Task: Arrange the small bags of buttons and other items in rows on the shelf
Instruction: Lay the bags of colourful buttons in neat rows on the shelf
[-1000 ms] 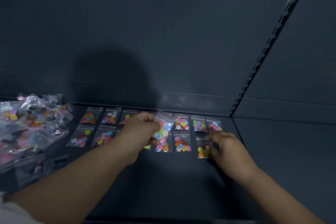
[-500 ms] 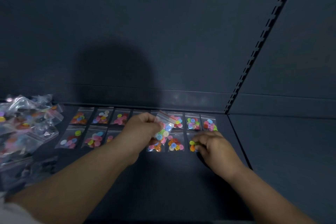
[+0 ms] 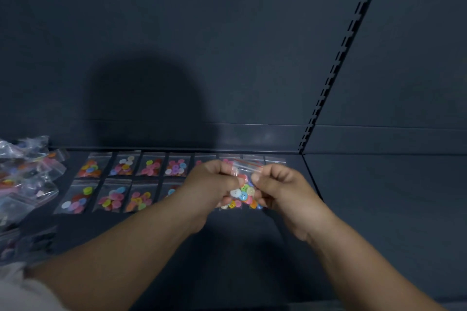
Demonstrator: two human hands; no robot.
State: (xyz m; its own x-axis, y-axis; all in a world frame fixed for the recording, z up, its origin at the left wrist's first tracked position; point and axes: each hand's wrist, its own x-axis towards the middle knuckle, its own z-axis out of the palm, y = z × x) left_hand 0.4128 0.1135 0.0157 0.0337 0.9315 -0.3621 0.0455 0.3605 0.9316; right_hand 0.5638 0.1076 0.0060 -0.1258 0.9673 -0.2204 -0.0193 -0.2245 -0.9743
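1. shelf [image 3: 227, 247]: plain dark slate grey.
2. back panel [image 3: 227, 33]: the same dark blue-grey, with a darker rounded shadow across it.
3. slotted upright [image 3: 336, 63]: black, with a regular run of small slots.
4. held bag [image 3: 243, 189]: clear, with a thin red strip along the top; its buttons are white, sky blue, light green, pink and orange.
5. rows of bags [image 3: 121, 165]: clear, speckled with pink, red, orange, yellow, blue and white buttons.
6. pile of bags [image 3: 25, 174]: clear and glinting, with pink, orange and purple inside.
7. sleeve [image 3: 15, 293]: off-white.

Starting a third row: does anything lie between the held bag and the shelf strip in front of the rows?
Nothing visible between the held bag and the shelf before the front row, though the forearms hide parts of it.
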